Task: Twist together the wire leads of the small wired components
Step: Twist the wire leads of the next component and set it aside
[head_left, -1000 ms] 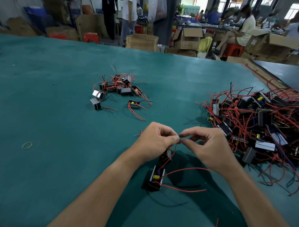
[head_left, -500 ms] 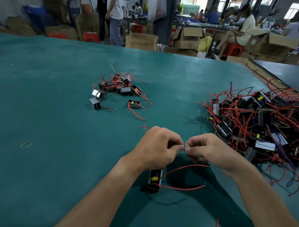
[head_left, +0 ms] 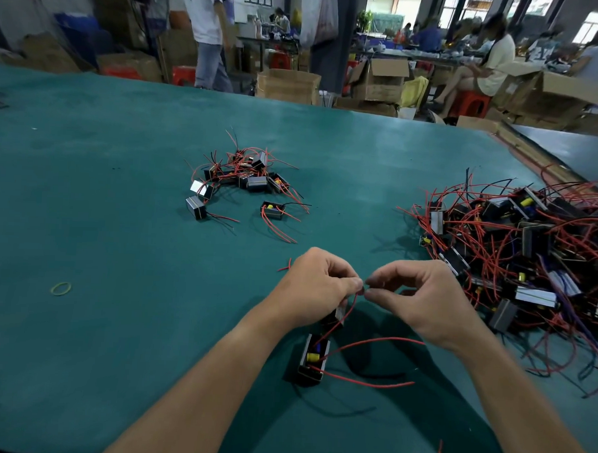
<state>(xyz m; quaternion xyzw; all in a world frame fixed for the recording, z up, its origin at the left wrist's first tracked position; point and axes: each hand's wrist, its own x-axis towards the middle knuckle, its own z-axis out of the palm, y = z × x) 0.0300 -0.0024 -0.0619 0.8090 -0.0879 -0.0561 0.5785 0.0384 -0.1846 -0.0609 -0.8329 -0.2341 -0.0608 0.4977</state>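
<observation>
Where thumb and forefinger of the left hand (head_left: 317,288) and right hand (head_left: 421,300) meet, at lower centre, they pinch a red wire lead (head_left: 353,305); the other fingers curl loosely. Below lies a black component (head_left: 314,357) on the green table (head_left: 115,321). Half a second ago the hands sat lower, nearer that component.
</observation>
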